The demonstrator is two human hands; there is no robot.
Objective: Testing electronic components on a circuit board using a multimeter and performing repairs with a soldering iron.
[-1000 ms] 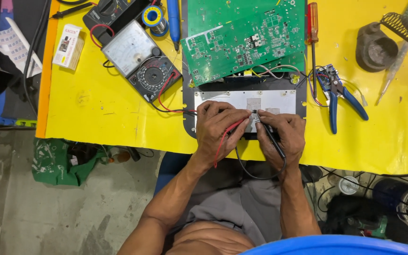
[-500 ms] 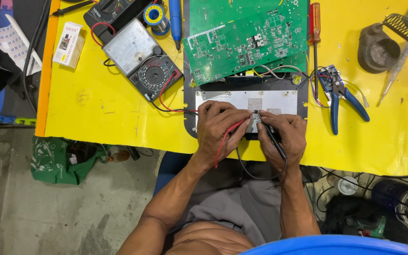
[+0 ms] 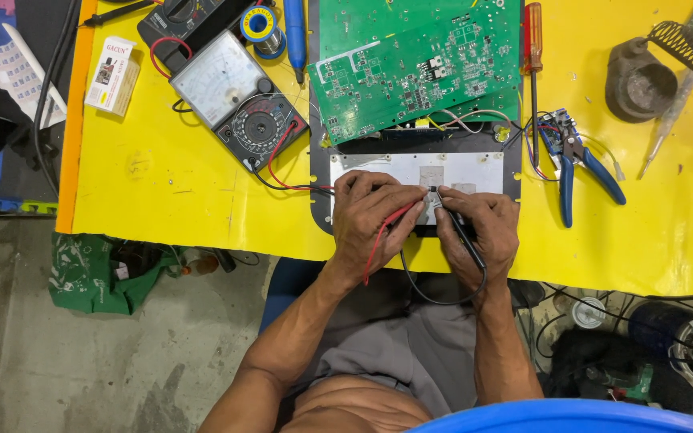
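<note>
My left hand (image 3: 372,218) grips a red test probe with its red lead (image 3: 382,232) trailing over my fingers. My right hand (image 3: 479,232) grips a black test probe (image 3: 459,228) like a pen. Both probe tips meet close together on a silver metal plate (image 3: 378,167) set in a dark housing (image 3: 320,192) at the near edge of the yellow table (image 3: 178,192). Red and black wires run from the probes to an analog multimeter (image 3: 238,100) at the back left. A green circuit board (image 3: 415,60) lies tilted just behind the plate.
Blue-handled pliers (image 3: 575,164) and a red-handled screwdriver (image 3: 532,40) lie to the right. A dark round holder (image 3: 639,80) with a coil stand sits at the far right. A solder spool (image 3: 258,22), a blue tool (image 3: 294,32) and a small white box (image 3: 112,74) are at the back left.
Both hands stay on the plate with the probes; the view has shifted slightly, and the probe tips barely moved.
</note>
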